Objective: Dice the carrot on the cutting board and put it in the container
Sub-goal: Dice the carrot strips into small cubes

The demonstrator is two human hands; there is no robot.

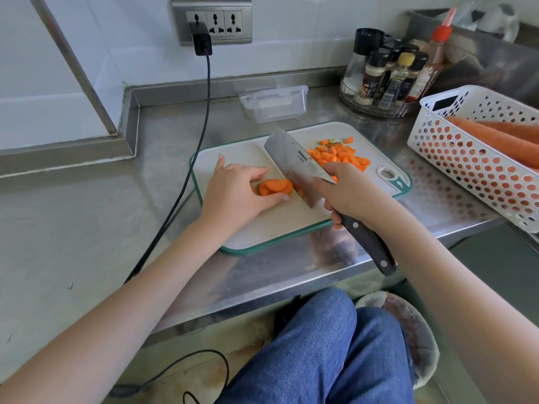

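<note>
A white cutting board (248,228) with a green rim lies on the steel counter. A short stack of carrot slices (275,186) sits on it, and my left hand (236,193) holds the stack between curled fingers and thumb. My right hand (350,193) grips the black handle of a cleaver (294,164), whose blade stands right beside the slices on their right. A pile of diced carrot (338,156) lies at the board's far right. An empty clear plastic container (275,104) stands behind the board.
A white perforated basket (478,167) with whole carrots stands at the right. A round rack of spice bottles (388,74) is at the back right. A black cable (189,176) runs from the wall socket across the counter, left of the board. A lined bin (414,339) is below.
</note>
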